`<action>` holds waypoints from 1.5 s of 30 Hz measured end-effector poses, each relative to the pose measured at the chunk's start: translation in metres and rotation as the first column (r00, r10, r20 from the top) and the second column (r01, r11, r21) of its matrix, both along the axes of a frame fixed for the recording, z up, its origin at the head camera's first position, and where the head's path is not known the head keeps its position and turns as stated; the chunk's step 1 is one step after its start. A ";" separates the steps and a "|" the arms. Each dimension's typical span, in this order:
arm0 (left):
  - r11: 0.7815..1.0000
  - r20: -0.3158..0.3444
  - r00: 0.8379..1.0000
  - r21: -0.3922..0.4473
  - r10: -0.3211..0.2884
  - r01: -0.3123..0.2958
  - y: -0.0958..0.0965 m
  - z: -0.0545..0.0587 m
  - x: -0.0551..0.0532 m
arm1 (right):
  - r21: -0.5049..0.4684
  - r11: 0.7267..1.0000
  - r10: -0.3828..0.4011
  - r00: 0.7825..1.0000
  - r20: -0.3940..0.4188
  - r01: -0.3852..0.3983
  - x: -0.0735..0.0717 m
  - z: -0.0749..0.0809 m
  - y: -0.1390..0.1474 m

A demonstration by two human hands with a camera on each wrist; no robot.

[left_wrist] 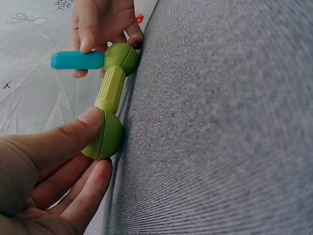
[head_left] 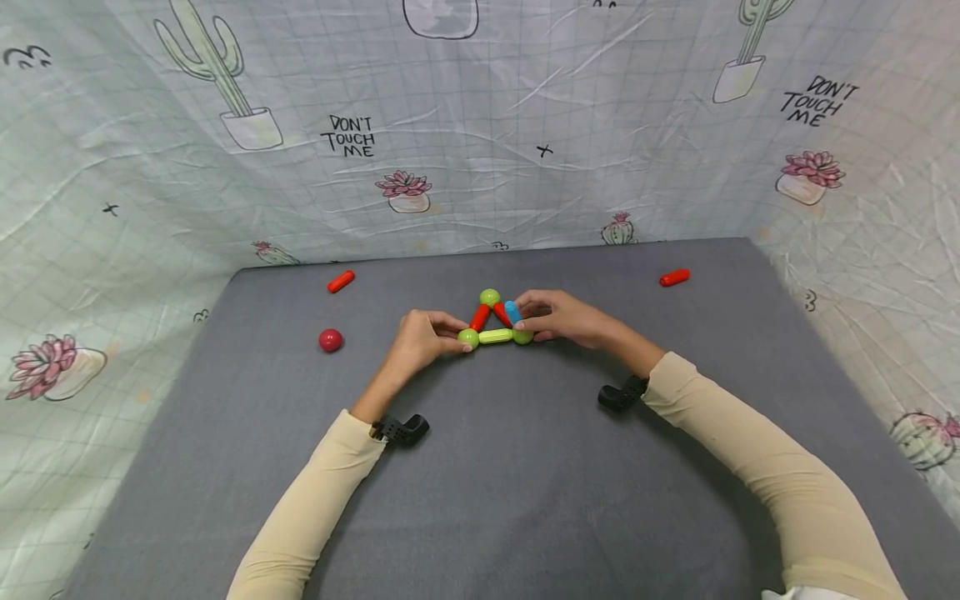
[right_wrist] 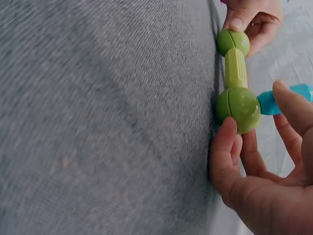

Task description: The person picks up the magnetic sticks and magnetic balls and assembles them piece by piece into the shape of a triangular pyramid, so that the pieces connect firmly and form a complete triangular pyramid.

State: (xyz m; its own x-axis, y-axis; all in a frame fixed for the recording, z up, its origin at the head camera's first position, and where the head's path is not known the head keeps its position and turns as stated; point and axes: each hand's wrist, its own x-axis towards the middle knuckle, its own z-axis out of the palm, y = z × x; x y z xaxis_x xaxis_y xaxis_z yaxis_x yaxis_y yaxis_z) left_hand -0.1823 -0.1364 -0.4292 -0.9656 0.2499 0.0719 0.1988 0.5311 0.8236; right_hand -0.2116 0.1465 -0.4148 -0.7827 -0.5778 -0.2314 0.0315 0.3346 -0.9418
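A flat triangle of building sticks and balls lies on the grey table. Its far corner is a green ball (head_left: 489,297), joined by two red sticks (head_left: 479,317) to the near balls. Between the near balls runs a yellow-green stick (head_left: 495,336). My left hand (head_left: 425,340) pinches the near left green ball (left_wrist: 110,137) between thumb and fingers. Rising from the near right green ball (right_wrist: 239,110) is a blue stick (left_wrist: 77,60), its end against the ball. My right hand (head_left: 562,319) holds this blue stick with thumb and fingers, other fingertips touching the ball beneath.
To the left, a red ball (head_left: 330,340) and a loose red stick (head_left: 341,281) lie on the table (head_left: 480,483). Another red stick (head_left: 675,277) is near the back right edge. A printed cloth (head_left: 480,100) hangs behind the table and along its sides.
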 end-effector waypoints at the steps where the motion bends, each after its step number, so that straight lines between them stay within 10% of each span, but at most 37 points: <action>1: 1.000 0.000 1.000 0.000 0.000 0.000 0.000 0.000 0.000 | -0.008 1.000 0.002 1.000 0.002 -0.002 0.000 0.000 0.001; 16: 0.971 0.002 0.980 -0.133 -0.198 0.197 -0.031 0.024 -0.021 | 0.038 0.999 -0.033 0.992 -0.124 0.038 0.007 -0.010 0.011; 29: 0.938 -0.179 0.981 -0.321 0.077 -0.132 -0.138 0.054 -0.074 | -0.036 0.992 -0.124 0.989 -0.077 0.122 0.007 -0.014 0.013; 45: 0.897 0.046 0.995 -0.437 0.093 -0.064 -0.183 0.047 -0.103 | -0.028 0.985 -0.171 0.983 -0.058 0.170 0.005 -0.020 0.013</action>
State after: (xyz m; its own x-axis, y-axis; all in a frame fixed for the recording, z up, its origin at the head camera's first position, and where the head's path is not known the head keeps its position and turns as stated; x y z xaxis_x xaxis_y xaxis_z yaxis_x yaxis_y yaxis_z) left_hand -0.2851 -0.3194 -0.3826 -0.9822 0.1657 -0.0887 0.0969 0.8508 0.5165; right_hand -0.2061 0.1599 -0.4348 -0.8824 -0.4391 -0.1690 0.0290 0.3076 -0.9511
